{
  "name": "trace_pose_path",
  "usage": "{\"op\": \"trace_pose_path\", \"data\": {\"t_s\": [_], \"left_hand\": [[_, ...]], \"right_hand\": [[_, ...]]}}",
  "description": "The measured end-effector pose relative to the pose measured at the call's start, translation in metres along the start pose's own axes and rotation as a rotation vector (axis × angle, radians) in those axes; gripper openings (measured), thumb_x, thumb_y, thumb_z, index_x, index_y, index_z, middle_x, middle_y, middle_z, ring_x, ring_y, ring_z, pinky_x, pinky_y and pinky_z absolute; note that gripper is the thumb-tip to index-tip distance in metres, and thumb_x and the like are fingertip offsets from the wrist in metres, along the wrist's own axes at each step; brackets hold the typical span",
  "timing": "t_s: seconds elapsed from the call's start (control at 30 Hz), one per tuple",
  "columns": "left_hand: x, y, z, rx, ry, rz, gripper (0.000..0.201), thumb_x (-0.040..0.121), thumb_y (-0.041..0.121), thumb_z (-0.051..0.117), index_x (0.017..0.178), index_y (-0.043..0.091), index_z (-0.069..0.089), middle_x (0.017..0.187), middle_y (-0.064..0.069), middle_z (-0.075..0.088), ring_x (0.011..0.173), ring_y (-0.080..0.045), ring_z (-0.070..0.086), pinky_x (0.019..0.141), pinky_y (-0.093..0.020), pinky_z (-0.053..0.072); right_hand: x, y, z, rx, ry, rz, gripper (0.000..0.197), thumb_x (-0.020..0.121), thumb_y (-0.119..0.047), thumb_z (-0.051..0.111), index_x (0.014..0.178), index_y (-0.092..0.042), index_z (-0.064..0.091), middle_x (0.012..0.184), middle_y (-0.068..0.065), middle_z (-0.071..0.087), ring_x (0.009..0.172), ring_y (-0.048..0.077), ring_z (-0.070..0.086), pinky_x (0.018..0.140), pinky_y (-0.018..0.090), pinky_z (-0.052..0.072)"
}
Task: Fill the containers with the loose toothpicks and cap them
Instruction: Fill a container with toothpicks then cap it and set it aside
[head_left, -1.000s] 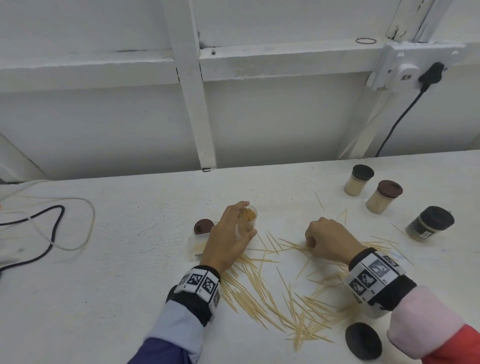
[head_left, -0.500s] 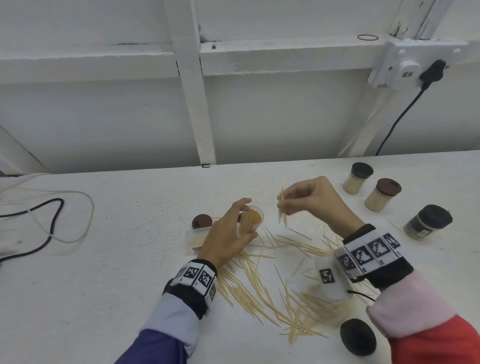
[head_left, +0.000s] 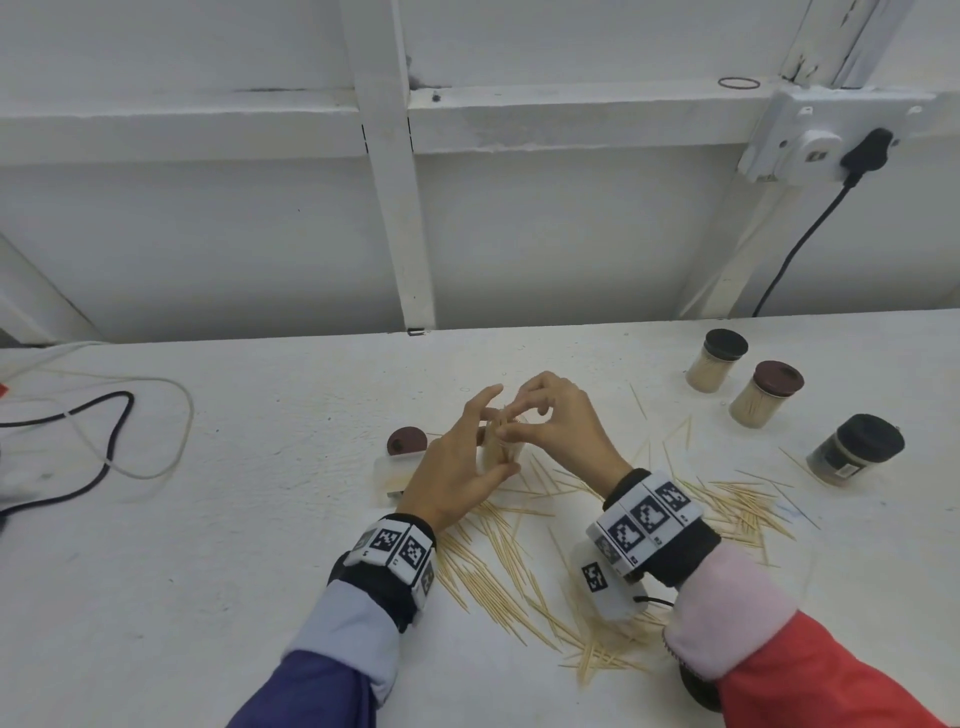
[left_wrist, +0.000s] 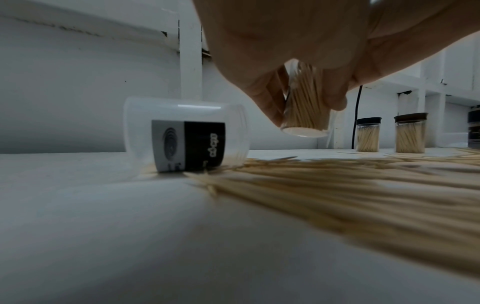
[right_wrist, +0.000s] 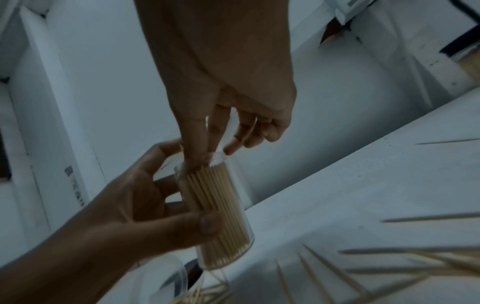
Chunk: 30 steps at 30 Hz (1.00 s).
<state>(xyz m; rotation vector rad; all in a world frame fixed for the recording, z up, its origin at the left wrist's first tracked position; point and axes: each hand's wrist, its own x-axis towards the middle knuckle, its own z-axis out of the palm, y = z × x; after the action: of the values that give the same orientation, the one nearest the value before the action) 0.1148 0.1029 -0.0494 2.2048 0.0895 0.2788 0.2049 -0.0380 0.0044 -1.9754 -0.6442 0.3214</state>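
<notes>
Loose toothpicks (head_left: 524, 587) lie scattered on the white table (head_left: 208, 571) nearest us. Just beyond, the left hand (head_left: 457, 467) grips a clear container (right_wrist: 221, 216) packed with toothpicks, lifted off the surface; the right hand (head_left: 556, 426) has its fingertips (right_wrist: 200, 158) pinched at its open mouth. Three capped jars (head_left: 763, 395) stand far right, below a white wall (head_left: 519, 234).

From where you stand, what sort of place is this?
Probably a plain workshop or utility room, not a kitchen: a rough white-painted bench against a white panelled wall, a wall socket with a black plug, and loose cables lying on the bench.
</notes>
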Motion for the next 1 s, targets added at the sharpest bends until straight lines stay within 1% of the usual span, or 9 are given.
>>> {"op": "trace_pose_path", "data": {"t_s": [0.2, 0.33, 0.47, 0.53, 0.63, 0.7, 0.8, 0.9, 1.0], "left_hand": [[0.001, 0.0, 0.0, 0.022, -0.002, -0.004, 0.092, 0.083, 0.031, 0.076, 0.147, 0.049, 0.012, 0.136, 0.003, 0.054, 0.119, -0.013, 0.059, 0.1, -0.033, 0.048], [0.0, -0.001, 0.0, 0.034, -0.001, 0.023, 0.094, 0.084, 0.033, 0.075, 0.143, 0.056, 0.005, 0.133, 0.01, 0.053, 0.119, -0.01, 0.058, 0.097, -0.025, 0.046], [0.001, -0.002, 0.001, 0.034, 0.003, 0.029, 0.095, 0.083, 0.033, 0.076, 0.139, 0.061, 0.005, 0.124, 0.019, 0.051, 0.115, -0.005, 0.059, 0.097, -0.025, 0.048], [0.001, -0.002, 0.001, 0.041, 0.0, 0.034, 0.095, 0.083, 0.033, 0.076, 0.138, 0.062, 0.005, 0.124, 0.02, 0.05, 0.115, -0.006, 0.06, 0.097, -0.025, 0.048], [0.001, 0.0, 0.0, 0.052, 0.006, 0.028, 0.093, 0.084, 0.033, 0.075, 0.14, 0.059, 0.005, 0.131, 0.011, 0.053, 0.117, -0.01, 0.06, 0.097, -0.027, 0.049], [0.0, 0.0, 0.0, 0.055, 0.009, 0.027, 0.095, 0.083, 0.035, 0.075, 0.14, 0.059, 0.004, 0.134, 0.009, 0.053, 0.117, -0.01, 0.059, 0.098, -0.029, 0.049], [0.0, -0.001, 0.0, 0.055, 0.0, 0.028, 0.099, 0.082, 0.034, 0.077, 0.138, 0.066, 0.002, 0.13, 0.019, 0.052, 0.116, -0.006, 0.06, 0.098, -0.028, 0.049], [0.001, 0.0, 0.0, 0.08, -0.03, 0.035, 0.101, 0.081, 0.031, 0.077, 0.137, 0.065, 0.002, 0.132, 0.013, 0.054, 0.115, -0.008, 0.06, 0.097, -0.029, 0.049], [0.0, -0.001, 0.0, 0.086, -0.045, 0.038, 0.099, 0.08, 0.031, 0.078, 0.142, 0.059, 0.005, 0.131, 0.009, 0.056, 0.115, -0.009, 0.06, 0.096, -0.027, 0.049]], "right_hand": [[0.002, 0.002, -0.009, 0.097, -0.068, 0.024, 0.017, 0.072, -0.029, 0.084, 0.087, -0.025, 0.078, 0.103, -0.007, 0.061, 0.092, 0.011, 0.055, 0.079, 0.023, 0.04], [0.001, 0.007, -0.006, 0.157, 0.016, -0.008, 0.01, 0.082, -0.03, 0.075, 0.081, -0.02, 0.077, 0.096, -0.006, 0.068, 0.091, 0.009, 0.063, 0.084, 0.03, 0.049], [-0.001, 0.012, 0.0, 0.034, -0.027, -0.013, 0.007, 0.076, -0.022, 0.079, 0.075, -0.018, 0.074, 0.094, -0.005, 0.064, 0.089, 0.005, 0.058, 0.072, 0.018, 0.039], [0.0, 0.01, 0.0, 0.03, -0.012, -0.038, 0.01, 0.076, -0.019, 0.079, 0.08, -0.019, 0.07, 0.092, -0.009, 0.065, 0.088, 0.006, 0.058, 0.071, 0.018, 0.039], [0.002, 0.004, -0.001, 0.04, 0.018, -0.086, 0.015, 0.082, -0.026, 0.075, 0.091, -0.02, 0.064, 0.093, -0.012, 0.064, 0.089, 0.007, 0.059, 0.071, 0.016, 0.045], [0.003, 0.003, 0.0, -0.083, -0.035, -0.119, 0.013, 0.085, -0.028, 0.07, 0.094, -0.023, 0.063, 0.096, -0.01, 0.064, 0.089, 0.009, 0.059, 0.077, 0.027, 0.051], [0.003, 0.001, 0.003, -0.236, -0.118, -0.13, 0.008, 0.083, -0.02, 0.066, 0.091, -0.022, 0.065, 0.092, -0.007, 0.067, 0.083, 0.013, 0.061, 0.078, 0.041, 0.053], [0.008, 0.002, 0.001, -0.262, -0.095, -0.113, 0.012, 0.081, -0.011, 0.068, 0.08, -0.023, 0.063, 0.082, -0.006, 0.068, 0.076, 0.013, 0.064, 0.076, 0.041, 0.054], [0.011, 0.004, -0.004, -0.233, -0.156, -0.075, 0.008, 0.081, -0.015, 0.073, 0.085, -0.017, 0.066, 0.084, -0.003, 0.069, 0.078, 0.014, 0.065, 0.073, 0.034, 0.054]]}}
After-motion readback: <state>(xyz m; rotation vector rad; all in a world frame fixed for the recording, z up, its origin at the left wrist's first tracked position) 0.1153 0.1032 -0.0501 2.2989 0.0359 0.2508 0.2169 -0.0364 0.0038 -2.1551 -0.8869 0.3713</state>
